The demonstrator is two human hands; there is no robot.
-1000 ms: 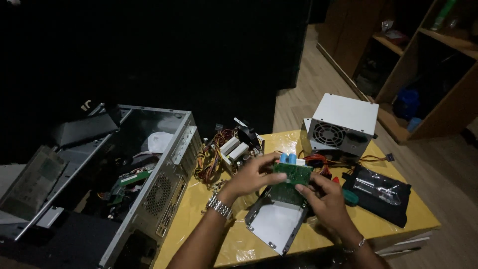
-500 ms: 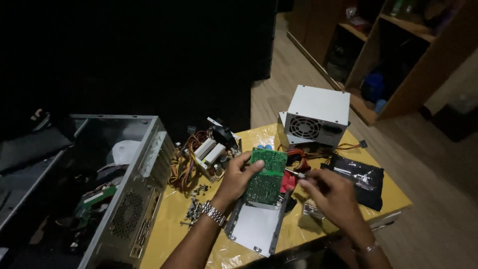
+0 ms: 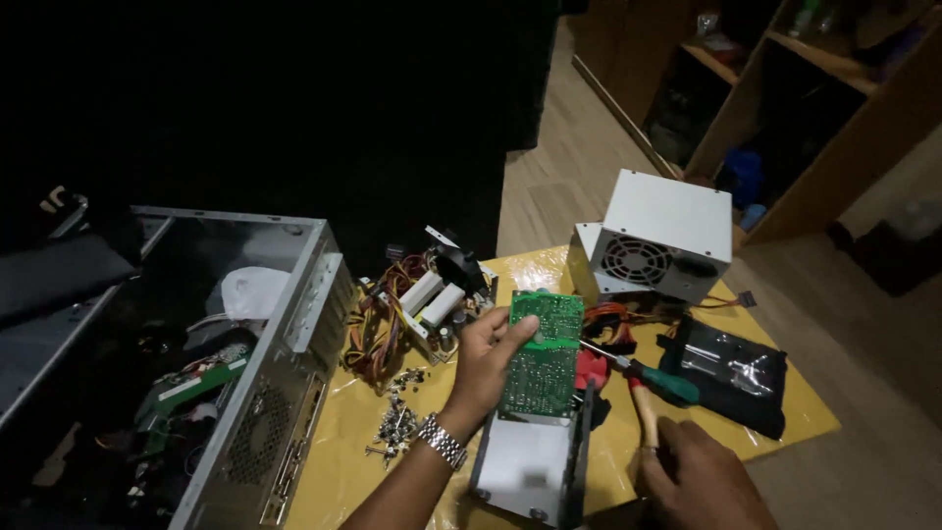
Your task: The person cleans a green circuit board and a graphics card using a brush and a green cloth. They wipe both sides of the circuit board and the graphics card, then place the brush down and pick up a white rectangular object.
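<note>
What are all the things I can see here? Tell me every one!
circuit board: one, green, held up above the table middle
metal tray: one, grey, under the board at the table's near edge
power supply box: one, white with a round fan grille, far right of the table
screwdrivers: two, one green-handled, one wooden-handled, right of the board
black bag: one, shiny, right side of the table
wire bundle: one, yellow, red and orange, left of the board
screws: a small pile, silver, near the wrist
computer case: one, grey, open, left
table: one, yellow
shelves: wooden, top right
left hand: fingers gripping the board, wristwatch on
right hand: by the wooden handle, grip unclear
</note>
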